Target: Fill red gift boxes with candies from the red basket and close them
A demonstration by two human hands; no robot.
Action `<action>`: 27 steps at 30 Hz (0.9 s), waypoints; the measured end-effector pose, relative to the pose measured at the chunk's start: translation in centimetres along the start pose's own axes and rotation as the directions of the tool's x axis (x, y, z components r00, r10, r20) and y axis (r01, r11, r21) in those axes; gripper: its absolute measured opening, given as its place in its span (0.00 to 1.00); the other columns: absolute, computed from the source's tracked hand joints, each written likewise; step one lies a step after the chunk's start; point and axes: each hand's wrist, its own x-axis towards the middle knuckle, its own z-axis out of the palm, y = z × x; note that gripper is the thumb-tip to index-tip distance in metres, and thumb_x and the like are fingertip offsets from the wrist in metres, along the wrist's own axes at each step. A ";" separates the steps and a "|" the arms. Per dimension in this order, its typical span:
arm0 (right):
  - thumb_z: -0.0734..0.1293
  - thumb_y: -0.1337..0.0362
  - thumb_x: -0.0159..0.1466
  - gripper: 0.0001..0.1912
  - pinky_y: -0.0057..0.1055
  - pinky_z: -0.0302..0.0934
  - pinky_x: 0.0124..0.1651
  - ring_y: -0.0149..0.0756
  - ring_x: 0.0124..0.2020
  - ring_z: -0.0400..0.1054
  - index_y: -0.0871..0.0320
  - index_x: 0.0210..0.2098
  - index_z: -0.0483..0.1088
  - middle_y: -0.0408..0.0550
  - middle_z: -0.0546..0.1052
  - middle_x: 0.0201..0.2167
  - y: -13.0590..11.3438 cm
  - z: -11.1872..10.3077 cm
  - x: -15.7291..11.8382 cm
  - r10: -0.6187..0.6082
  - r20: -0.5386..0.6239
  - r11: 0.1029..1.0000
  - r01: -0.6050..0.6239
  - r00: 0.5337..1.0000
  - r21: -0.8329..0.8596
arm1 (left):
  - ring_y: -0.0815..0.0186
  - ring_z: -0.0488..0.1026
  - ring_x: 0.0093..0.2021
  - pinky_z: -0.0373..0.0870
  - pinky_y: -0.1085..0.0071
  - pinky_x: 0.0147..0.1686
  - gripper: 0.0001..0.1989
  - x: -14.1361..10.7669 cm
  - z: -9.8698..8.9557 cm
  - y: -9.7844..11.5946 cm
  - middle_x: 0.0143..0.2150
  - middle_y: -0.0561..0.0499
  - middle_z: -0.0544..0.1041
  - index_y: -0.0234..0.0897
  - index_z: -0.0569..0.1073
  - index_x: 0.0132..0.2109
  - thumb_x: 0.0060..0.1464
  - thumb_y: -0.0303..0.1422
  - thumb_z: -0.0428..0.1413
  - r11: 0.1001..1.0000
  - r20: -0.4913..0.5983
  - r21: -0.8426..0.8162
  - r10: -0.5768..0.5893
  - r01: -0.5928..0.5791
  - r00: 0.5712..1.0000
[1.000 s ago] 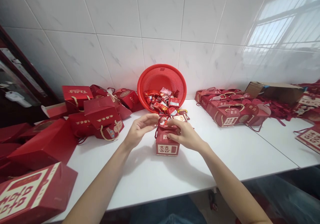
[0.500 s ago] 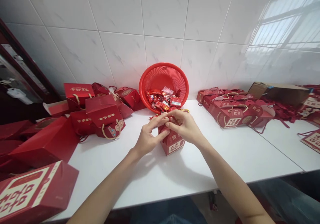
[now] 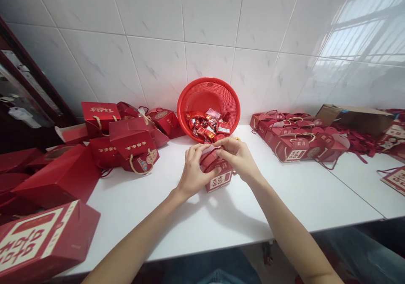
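Note:
A small red gift box [image 3: 220,182] with cream lettering on its front stands on the white table in front of me. My left hand [image 3: 196,169] is closed around its left side, thumb pressed on the front and fingers over the top. My right hand [image 3: 239,156] grips the top flaps from the right, fingers bent over the upper edge. The fingers partly hide the box's top. Just behind it leans a red plastic basket [image 3: 186,96] holding wrapped candies [image 3: 207,128].
Several red gift boxes [image 3: 133,144] crowd the left side, with a large one [image 3: 68,237] at the near left. Rows of small boxes [image 3: 292,147] stand at right, beside an open cardboard box [image 3: 354,117]. A tiled wall [image 3: 209,18] backs the white table [image 3: 171,233].
The box's front has turned more squarely towards me, and its top flaps have come closer together. Both hands stay on it, the left thumb now lower on the front.

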 end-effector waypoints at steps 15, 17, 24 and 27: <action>0.70 0.67 0.50 0.15 0.29 0.58 0.30 0.31 0.25 0.63 0.56 0.38 0.71 0.38 0.69 0.24 -0.1 -0.7 -0.1 -0.006 -0.021 0.999 0.005 1.000 -0.042 | 0.53 0.73 0.55 0.69 0.56 0.56 0.12 0.0 1.6 -0.7 0.51 0.46 0.79 0.40 0.80 0.43 0.53 0.39 0.63 0.992 0.137 -0.114 -0.041 0.057 0.990; 0.65 0.70 0.51 0.14 0.29 0.55 0.30 0.31 0.24 0.59 0.56 0.39 0.70 0.37 0.65 0.21 0.0 -0.7 -0.1 -0.102 -0.068 0.945 0.076 0.992 -0.318 | 0.53 0.72 0.55 0.68 0.55 0.58 0.12 0.0 1.8 -0.8 0.52 0.46 0.79 0.40 0.81 0.43 0.52 0.38 0.63 0.990 0.139 -0.119 -0.059 0.076 0.989; 0.60 0.71 0.58 0.11 0.31 0.51 0.33 0.40 0.33 0.67 0.56 0.38 0.70 0.46 0.74 0.28 -1.2 -0.2 0.0 -0.295 -0.090 0.455 0.058 0.951 -0.889 | 0.50 0.68 0.60 0.64 0.53 0.62 0.18 -0.2 2.2 -1.2 0.56 0.45 0.74 0.42 0.82 0.45 0.46 0.42 0.67 0.953 0.187 -0.199 -0.190 0.227 0.964; 0.60 0.67 0.60 0.09 0.30 0.51 0.32 0.37 0.28 0.66 0.55 0.39 0.70 0.43 0.73 0.25 -1.6 -0.2 -0.1 -0.256 -0.114 0.537 0.043 0.960 -0.842 | 0.51 0.69 0.60 0.65 0.55 0.61 0.18 -0.2 2.1 -0.8 0.56 0.45 0.74 0.42 0.81 0.47 0.48 0.39 0.66 0.947 0.217 -0.251 -0.145 0.199 0.965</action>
